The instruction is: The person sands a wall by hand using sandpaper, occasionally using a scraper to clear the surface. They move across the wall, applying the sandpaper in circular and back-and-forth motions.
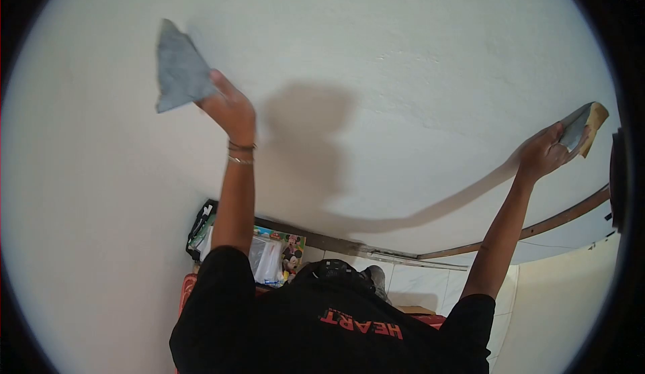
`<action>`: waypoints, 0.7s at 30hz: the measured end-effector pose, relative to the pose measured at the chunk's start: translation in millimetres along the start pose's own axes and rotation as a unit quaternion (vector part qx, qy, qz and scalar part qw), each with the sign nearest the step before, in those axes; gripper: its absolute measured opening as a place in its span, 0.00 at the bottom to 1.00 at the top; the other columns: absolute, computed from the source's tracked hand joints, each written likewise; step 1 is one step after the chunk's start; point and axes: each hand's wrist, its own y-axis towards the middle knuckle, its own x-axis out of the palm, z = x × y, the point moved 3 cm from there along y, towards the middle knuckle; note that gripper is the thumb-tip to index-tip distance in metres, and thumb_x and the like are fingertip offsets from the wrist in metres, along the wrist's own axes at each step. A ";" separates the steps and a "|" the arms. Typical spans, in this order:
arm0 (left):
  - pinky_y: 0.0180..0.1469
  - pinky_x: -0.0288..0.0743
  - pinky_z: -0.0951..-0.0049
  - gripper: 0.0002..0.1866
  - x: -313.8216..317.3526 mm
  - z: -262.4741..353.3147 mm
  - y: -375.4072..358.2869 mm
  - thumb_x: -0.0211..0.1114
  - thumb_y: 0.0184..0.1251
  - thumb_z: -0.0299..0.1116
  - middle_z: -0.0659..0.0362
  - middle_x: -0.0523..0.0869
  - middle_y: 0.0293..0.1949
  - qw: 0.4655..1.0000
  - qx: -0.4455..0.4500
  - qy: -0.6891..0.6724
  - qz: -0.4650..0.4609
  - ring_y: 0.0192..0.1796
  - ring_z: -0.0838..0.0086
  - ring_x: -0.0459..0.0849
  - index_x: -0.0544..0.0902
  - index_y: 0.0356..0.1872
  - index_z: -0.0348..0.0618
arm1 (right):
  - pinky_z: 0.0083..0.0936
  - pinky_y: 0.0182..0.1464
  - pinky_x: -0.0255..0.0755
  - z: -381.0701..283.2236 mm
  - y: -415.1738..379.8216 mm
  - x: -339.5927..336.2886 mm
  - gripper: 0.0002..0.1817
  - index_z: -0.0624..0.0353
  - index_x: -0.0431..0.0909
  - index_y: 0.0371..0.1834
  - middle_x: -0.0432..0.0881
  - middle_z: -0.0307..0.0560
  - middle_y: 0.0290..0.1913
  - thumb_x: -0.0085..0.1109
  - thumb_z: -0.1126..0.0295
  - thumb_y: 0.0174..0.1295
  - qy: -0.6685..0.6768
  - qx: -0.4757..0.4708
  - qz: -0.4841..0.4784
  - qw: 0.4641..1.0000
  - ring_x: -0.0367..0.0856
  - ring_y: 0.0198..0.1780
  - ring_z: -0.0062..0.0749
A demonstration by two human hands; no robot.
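Observation:
My left hand [230, 110] is raised in front of the pale wall [430, 31], thumb and fingers closed on a grey sheet of sandpaper [180, 68]. The sheet fans out to the upper left with a pointed top corner. Far to the right, my right hand [543, 152] grips another piece of sandpaper [578, 131], folded so that its grey face and tan backing both show. That piece is held close over the wall near its right side. Both arms are stretched well apart.
Rough patches [403, 58] mark the wall between my hands. Low by my left arm are a colourful cartoon-printed board [293, 252] and white plastic packets [267, 261]. A brown strip [564, 214] runs along the lower right, above pale floor tiles [420, 283].

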 end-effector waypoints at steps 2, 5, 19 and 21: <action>0.70 0.34 0.55 0.29 6.2 13.2 -33.5 0.42 0.72 0.42 0.42 0.57 0.67 0.990 0.132 -0.038 0.036 0.71 0.52 0.51 0.57 0.63 0.24 | 0.42 0.68 0.47 -3.0 1.1 -0.7 0.28 0.66 0.50 0.67 0.53 0.57 0.68 0.42 0.65 0.67 0.002 0.004 0.000 1.000 0.49 0.69 0.52; 0.70 0.35 0.55 0.28 -4.2 3.6 -38.0 0.45 0.71 0.38 0.41 0.56 0.68 0.977 0.198 0.068 -0.034 0.71 0.53 0.51 0.57 0.64 0.25 | 0.42 0.68 0.47 -7.7 2.4 -2.5 0.29 0.67 0.50 0.67 0.53 0.58 0.68 0.41 0.64 0.67 0.005 0.011 0.003 1.000 0.49 0.69 0.53; 0.71 0.35 0.60 0.30 9.2 19.9 -14.4 0.41 0.73 0.44 0.44 0.56 0.68 0.989 0.142 -0.034 0.024 0.71 0.57 0.51 0.58 0.64 0.26 | 0.42 0.69 0.47 -5.9 1.5 -2.0 0.29 0.69 0.50 0.67 0.54 0.56 0.68 0.41 0.65 0.67 -0.010 -0.002 -0.002 1.000 0.48 0.69 0.51; 0.70 0.39 0.59 0.29 4.2 25.0 16.7 0.42 0.72 0.41 0.42 0.57 0.68 0.991 0.041 -0.126 -0.003 0.71 0.54 0.52 0.57 0.64 0.27 | 0.43 0.68 0.46 -1.9 0.0 0.7 0.29 0.66 0.51 0.66 0.55 0.52 0.67 0.42 0.62 0.67 0.009 0.010 0.008 1.000 0.48 0.69 0.48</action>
